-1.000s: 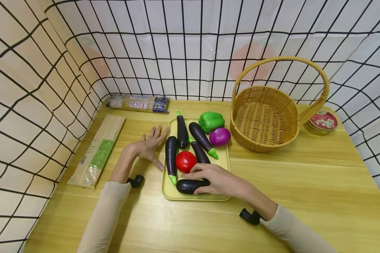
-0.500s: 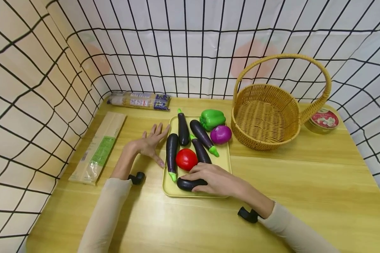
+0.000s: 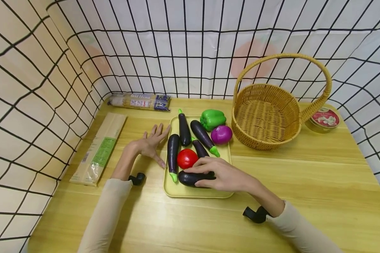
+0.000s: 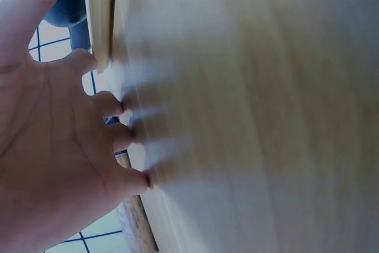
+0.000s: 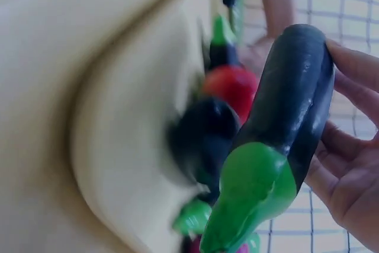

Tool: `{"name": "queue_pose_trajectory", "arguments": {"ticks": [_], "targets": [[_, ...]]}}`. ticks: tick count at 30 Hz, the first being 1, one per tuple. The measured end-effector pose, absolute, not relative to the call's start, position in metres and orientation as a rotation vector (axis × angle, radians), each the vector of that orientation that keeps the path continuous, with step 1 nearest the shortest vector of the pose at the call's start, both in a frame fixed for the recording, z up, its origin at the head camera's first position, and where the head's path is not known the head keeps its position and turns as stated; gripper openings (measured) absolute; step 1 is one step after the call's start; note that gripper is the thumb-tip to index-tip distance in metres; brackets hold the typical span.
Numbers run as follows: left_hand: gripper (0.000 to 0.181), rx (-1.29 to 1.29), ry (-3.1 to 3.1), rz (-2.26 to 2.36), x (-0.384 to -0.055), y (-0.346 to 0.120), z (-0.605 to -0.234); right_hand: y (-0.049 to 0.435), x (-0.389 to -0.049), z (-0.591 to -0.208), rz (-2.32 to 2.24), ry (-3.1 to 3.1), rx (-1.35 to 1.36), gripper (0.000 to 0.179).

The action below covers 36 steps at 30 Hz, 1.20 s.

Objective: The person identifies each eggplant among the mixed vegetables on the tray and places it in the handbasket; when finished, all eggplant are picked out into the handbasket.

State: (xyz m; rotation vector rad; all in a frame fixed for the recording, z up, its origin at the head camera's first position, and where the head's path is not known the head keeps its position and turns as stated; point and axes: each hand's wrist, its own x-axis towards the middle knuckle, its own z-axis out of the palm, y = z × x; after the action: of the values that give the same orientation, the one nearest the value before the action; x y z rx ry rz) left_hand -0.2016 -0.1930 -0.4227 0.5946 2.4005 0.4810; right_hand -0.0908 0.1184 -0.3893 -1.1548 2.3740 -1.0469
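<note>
The right hand [image 3: 229,175] pinches the front eggplant [image 3: 191,178], with its thumb on the near side and fingers on the far side. The eggplant is over the yellow tray [image 3: 193,192], by the red tomato [image 3: 187,159]. The left hand [image 3: 150,146] has its fingers spread wide beside the tray.

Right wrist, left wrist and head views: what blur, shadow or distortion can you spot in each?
Right wrist: held eggplant fairly sharp, tray blurred; left wrist: soft shadows from fingers streak the table; head: grid bows at the sides, perhaps lens distortion.
</note>
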Motion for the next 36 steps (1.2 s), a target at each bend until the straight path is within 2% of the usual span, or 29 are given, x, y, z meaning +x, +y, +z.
{"name": "queue_pose_trajectory", "arguments": {"ticks": [19,30,36], "targets": [[0.155,0.599,2.402,0.479,-0.202,-0.192,-0.422,0.222,-0.165,-0.323,-1.107,2.643,-0.904,0.042],[0.154,0.608,2.401,0.482,-0.202,-0.192,-0.423,0.267,-0.215,-0.308,-1.023,2.703,-0.607,0.042],[0.154,0.61,2.404,0.491,-0.202,-0.192,-0.423,0.289,-0.249,-0.315,-0.93,2.688,-0.476,0.045]]}}
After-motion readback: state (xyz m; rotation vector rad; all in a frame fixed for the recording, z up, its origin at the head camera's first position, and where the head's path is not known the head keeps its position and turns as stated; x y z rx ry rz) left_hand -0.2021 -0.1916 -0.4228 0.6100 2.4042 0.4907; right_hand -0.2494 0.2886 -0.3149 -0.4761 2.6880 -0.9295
